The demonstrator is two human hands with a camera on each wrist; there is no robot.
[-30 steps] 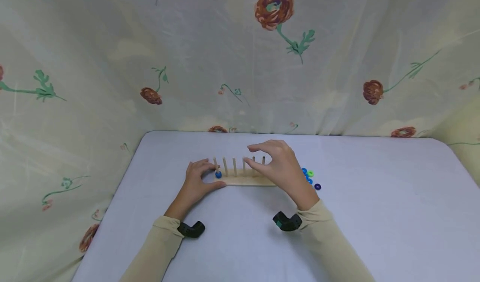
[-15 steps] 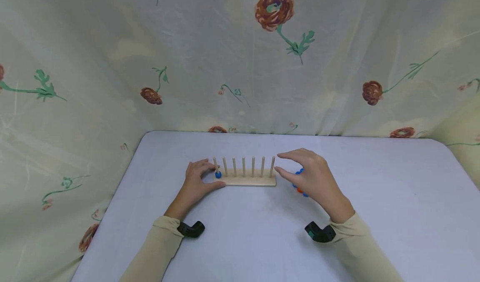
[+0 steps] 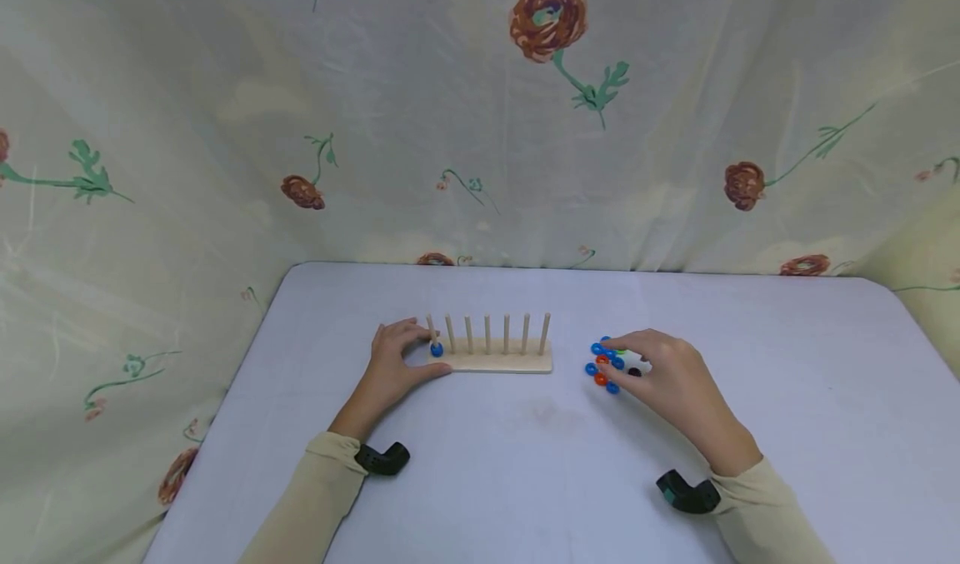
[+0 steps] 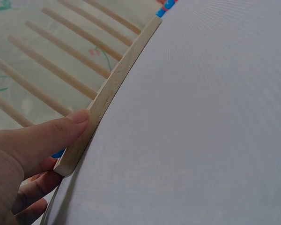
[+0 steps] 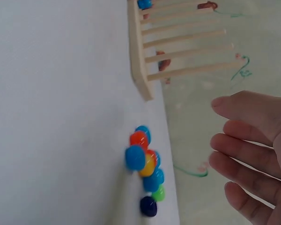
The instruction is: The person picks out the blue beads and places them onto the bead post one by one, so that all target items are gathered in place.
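- Right hand [image 3: 675, 385]: thumb and fingers spread apart, with nothing visibly held.
- Beads [image 3: 601, 379]: clustered on the table [image 3: 480, 464] at that hand's fingertips; I can't tell if they touch. They look light, hard and glossy, so I'd expect them to roll or slip; best pinched by opposite sides, hole left free.
- Pegboard [image 3: 498, 364]: well left of the right hand. Pale wood, probably light and stiff; its upright pegs [image 3: 487, 331] seem the weaker part, so I'd hold the base.
- Left hand [image 3: 390, 364]: farthest off, gripping the board's left end, thumb on the front edge, beside the peg carrying a blue bead [image 3: 437, 350].
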